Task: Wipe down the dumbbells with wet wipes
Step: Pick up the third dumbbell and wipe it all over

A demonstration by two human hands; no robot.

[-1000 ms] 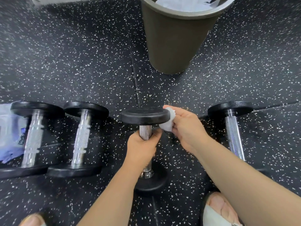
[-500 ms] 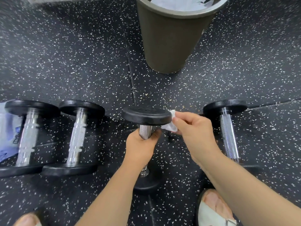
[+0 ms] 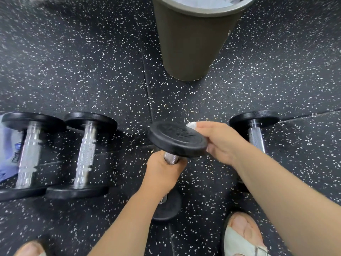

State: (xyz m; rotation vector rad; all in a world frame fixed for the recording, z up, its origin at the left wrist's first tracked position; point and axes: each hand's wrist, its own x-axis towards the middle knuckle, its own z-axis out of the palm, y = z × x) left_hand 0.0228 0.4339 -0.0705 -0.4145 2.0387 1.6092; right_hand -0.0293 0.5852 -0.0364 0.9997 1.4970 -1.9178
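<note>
My left hand (image 3: 162, 174) grips the chrome handle of a black dumbbell (image 3: 175, 138), which is tilted upright so that its far plate faces the camera. My right hand (image 3: 219, 143) holds a white wet wipe (image 3: 191, 125) against the right rim of that plate; only a tip of the wipe shows past my fingers. The dumbbell's lower plate rests on the floor behind my left forearm. Two more dumbbells (image 3: 86, 156) lie side by side at the left, and another dumbbell (image 3: 255, 126) lies at the right, partly hidden by my right arm.
A dark olive bin (image 3: 191, 48) with white wipes inside stands just beyond the dumbbells. A blue-white wipes pack (image 3: 7, 154) lies at the left edge behind the leftmost dumbbell. My feet show at the bottom, the right in a white sandal (image 3: 239, 239). The floor is black speckled rubber.
The held dumbbell has tipped toward me, so its top plate face now shows. My right hand with the wipe has slid along the plate's right rim.
</note>
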